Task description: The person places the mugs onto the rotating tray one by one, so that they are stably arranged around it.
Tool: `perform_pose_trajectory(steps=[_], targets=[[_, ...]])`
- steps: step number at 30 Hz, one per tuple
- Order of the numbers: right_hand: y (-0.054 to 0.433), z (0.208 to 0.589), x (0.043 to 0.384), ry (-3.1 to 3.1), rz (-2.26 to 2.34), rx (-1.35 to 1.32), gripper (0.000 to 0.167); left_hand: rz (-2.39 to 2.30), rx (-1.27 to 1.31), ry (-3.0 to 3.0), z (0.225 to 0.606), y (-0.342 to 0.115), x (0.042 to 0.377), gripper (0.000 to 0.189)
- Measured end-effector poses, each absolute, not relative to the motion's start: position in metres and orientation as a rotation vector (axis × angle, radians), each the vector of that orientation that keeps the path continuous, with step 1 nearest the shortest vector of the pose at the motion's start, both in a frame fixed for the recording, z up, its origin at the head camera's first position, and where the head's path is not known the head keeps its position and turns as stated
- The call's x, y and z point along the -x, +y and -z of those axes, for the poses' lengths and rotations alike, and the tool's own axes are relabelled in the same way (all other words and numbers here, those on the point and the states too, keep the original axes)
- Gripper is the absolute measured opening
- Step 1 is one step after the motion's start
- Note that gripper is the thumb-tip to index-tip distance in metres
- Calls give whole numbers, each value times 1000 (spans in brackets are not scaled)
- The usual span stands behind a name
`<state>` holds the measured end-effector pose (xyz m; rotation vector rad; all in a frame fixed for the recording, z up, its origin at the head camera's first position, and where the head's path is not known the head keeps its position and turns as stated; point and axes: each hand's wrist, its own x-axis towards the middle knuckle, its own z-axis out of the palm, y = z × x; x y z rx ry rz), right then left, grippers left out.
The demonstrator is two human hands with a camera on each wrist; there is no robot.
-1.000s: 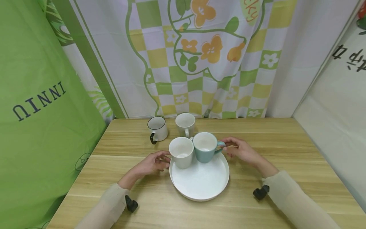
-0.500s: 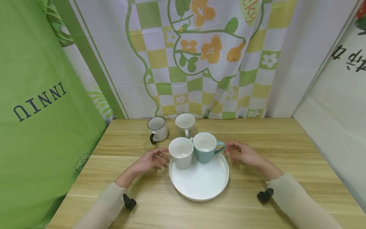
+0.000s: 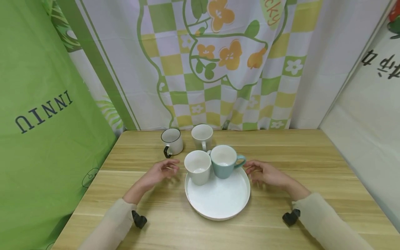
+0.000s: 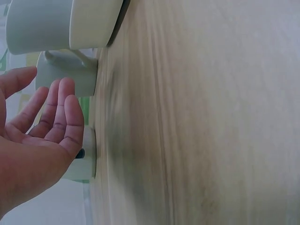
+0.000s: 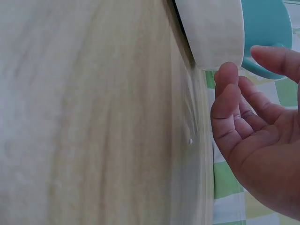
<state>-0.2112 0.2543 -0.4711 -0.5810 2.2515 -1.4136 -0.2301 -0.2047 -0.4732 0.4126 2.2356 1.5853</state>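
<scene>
A round white tray [image 3: 218, 203] lies on the wooden table. Side by side at its back stand a white mug [image 3: 197, 169] and a teal mug [image 3: 223, 166], both upright; the teal handle points right. My left hand [image 3: 160, 173] hovers left of the white mug, apart from it, fingers loosely bent and holding nothing. On the other side, my right hand [image 3: 265, 173] is just right of the tray and the teal handle, also with relaxed fingers and nothing in them. The right wrist view shows the fingers [image 5: 225, 110] close to the tray wall; whether they touch it I cannot tell.
Behind the tray stand another white mug [image 3: 202, 137] and a white mug with a black rim and black handle [image 3: 173, 142]. A patterned curtain [image 3: 225, 69] hangs along the table's back edge. Green cloth [image 3: 47, 156] borders the left side, white cloth [image 3: 365, 118] the right.
My right hand has let go of the teal mug's handle and drawn slightly down and away. My left hand has moved left, away from the white mug. The mugs and tray stay put.
</scene>
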Motion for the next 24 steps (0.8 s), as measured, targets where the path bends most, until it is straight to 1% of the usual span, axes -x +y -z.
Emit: perform_pose_trajectory(steps=[16,24], targets=[[253,472,210,2228,1352,583,51,-1633,-280,2309,459,-222,240,45],[253,475,207,2216,1375,602,54,-1663,-223,2313,456,-228,243,47]])
